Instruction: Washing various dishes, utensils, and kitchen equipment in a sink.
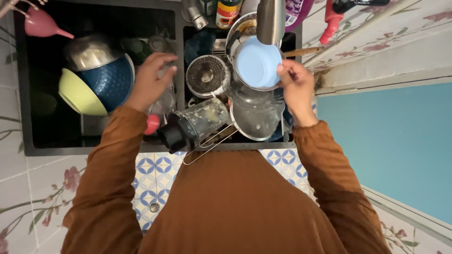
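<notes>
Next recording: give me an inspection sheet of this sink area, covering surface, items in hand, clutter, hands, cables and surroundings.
Surface: black double sink, both basins full of dishes; patterned tiles along its front edge.
Items in hand: light blue bowl, tilted, under the metal tap.
Clutter: yellow-green bowl nested against a dark blue bowl, steel pot, round strainer, soiled blender jar on its side, glass lid, pink funnel.
Hands: right hand grips the blue bowl's rim; left hand is over the divider, its hold unclear.
Cables: nothing seen.
Surroundings: bottles behind the sink, floral wall tiles, blue panel at right.
</notes>
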